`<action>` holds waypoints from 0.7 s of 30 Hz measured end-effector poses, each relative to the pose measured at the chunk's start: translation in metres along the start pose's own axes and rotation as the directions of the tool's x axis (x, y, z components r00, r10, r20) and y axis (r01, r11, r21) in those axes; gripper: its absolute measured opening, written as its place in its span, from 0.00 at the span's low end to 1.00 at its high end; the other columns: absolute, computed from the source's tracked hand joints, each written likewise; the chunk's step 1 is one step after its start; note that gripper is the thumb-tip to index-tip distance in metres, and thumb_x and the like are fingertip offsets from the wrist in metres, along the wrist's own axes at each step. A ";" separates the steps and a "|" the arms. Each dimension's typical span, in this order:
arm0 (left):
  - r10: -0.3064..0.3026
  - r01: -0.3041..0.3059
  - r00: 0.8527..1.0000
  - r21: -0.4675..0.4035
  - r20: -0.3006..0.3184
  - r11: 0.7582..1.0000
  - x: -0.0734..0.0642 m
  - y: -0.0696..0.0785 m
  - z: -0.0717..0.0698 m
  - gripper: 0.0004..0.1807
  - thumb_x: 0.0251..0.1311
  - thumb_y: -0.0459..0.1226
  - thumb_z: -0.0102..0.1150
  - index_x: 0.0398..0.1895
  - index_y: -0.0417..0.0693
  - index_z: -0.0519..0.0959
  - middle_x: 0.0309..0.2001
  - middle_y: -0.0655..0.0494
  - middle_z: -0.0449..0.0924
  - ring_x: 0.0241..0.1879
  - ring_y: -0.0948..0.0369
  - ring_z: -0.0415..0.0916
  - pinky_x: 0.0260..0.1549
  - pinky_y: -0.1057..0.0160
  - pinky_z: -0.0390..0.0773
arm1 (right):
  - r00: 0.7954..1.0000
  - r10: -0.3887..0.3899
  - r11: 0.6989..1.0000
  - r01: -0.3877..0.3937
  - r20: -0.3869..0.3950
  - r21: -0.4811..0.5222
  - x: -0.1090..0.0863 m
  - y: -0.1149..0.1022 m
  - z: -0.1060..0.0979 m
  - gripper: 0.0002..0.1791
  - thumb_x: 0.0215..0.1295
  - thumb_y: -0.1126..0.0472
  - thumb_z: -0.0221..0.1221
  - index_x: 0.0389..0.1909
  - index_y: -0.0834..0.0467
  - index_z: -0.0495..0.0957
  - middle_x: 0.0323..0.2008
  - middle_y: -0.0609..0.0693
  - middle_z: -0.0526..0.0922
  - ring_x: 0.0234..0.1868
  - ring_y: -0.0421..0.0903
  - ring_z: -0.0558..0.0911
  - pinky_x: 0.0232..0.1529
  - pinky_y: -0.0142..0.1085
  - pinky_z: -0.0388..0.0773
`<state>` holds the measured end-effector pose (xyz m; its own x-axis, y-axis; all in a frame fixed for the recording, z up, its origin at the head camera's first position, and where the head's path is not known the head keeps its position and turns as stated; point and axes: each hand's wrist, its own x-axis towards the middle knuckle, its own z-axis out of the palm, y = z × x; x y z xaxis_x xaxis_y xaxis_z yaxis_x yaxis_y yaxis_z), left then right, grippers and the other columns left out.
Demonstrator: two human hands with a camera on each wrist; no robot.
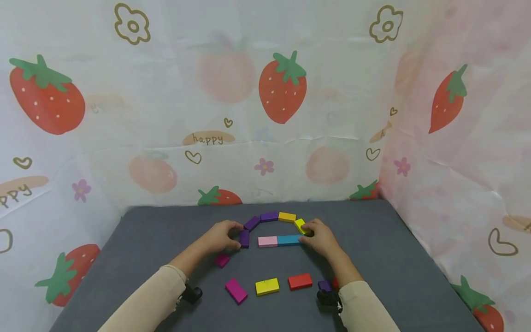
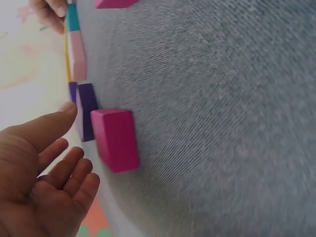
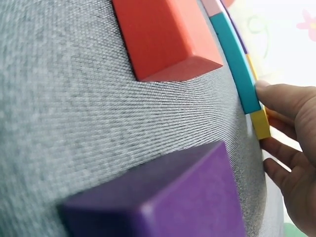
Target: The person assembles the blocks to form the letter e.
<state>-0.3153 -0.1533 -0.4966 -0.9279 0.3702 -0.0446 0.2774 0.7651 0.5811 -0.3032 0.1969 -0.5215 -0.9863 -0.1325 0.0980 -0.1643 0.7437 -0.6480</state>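
Note:
Wooden-looking blocks form an arch on the grey cloth. My left hand [image 1: 221, 236] is at the arch's left side, beside an upright-set purple block [image 1: 244, 239]; the thumb is by that block and the other fingers are loosely bent. My right hand [image 1: 322, 239] has its thumb and forefinger about a yellow block [image 1: 300, 225] at the arch's right side, the thumb by the end of a blue block [image 1: 287, 240]. A pink block [image 1: 267, 241] joins the blue one in a straight row inside the arch. More purple blocks [image 1: 269, 216] and an orange-yellow block [image 1: 287, 216] make the top.
Nearer lie magenta blocks [image 1: 236, 291], a yellow block [image 1: 267, 287], a red block [image 1: 300, 281] and a purple block [image 3: 163, 197] by my right wrist. Another magenta block [image 2: 116, 140] sits below my left hand. Strawberry-print cloth [image 1: 265, 92] walls the back and sides.

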 end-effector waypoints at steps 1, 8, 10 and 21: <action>0.004 -0.004 1.000 -0.002 -0.008 1.000 -0.002 0.001 -0.003 0.31 0.56 0.37 0.76 0.64 0.45 0.79 0.63 0.48 0.79 0.65 0.48 0.73 0.65 0.46 0.72 | 1.000 -0.002 1.000 0.002 0.000 0.000 0.000 0.000 0.000 0.22 0.64 0.58 0.71 0.58 0.60 0.83 0.53 0.52 0.79 0.55 0.54 0.79 0.59 0.51 0.77; 0.061 -0.062 0.996 -0.012 -0.058 0.998 -0.020 0.000 -0.020 0.31 0.61 0.38 0.72 0.67 0.44 0.76 0.64 0.46 0.77 0.64 0.46 0.74 0.61 0.44 0.75 | 1.000 -0.006 1.000 0.006 0.003 -0.002 0.000 -0.001 -0.002 0.22 0.64 0.58 0.71 0.58 0.60 0.83 0.54 0.53 0.79 0.56 0.54 0.79 0.58 0.52 0.77; 0.076 -0.078 0.995 -0.021 -0.065 0.997 -0.027 -0.003 -0.023 0.31 0.61 0.38 0.72 0.67 0.43 0.76 0.64 0.46 0.77 0.64 0.46 0.74 0.60 0.44 0.76 | 1.000 -0.001 1.000 0.001 0.006 -0.003 0.000 -0.002 -0.002 0.23 0.64 0.58 0.71 0.58 0.61 0.82 0.54 0.53 0.79 0.56 0.55 0.79 0.57 0.52 0.78; 0.057 -0.060 0.995 -0.034 -0.083 0.998 -0.065 -0.015 -0.022 0.31 0.61 0.40 0.73 0.66 0.43 0.76 0.61 0.49 0.79 0.60 0.49 0.75 0.57 0.46 0.78 | 1.000 0.007 1.000 -0.007 0.004 -0.006 0.000 0.001 0.000 0.22 0.64 0.58 0.71 0.58 0.60 0.83 0.54 0.52 0.78 0.55 0.54 0.79 0.56 0.51 0.78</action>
<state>-0.2643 -0.2005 -0.4845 -0.9280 0.3683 0.0562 0.3239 0.7231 0.6101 -0.3033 0.1975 -0.5217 -0.9875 -0.1294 0.0905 -0.1571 0.7486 -0.6441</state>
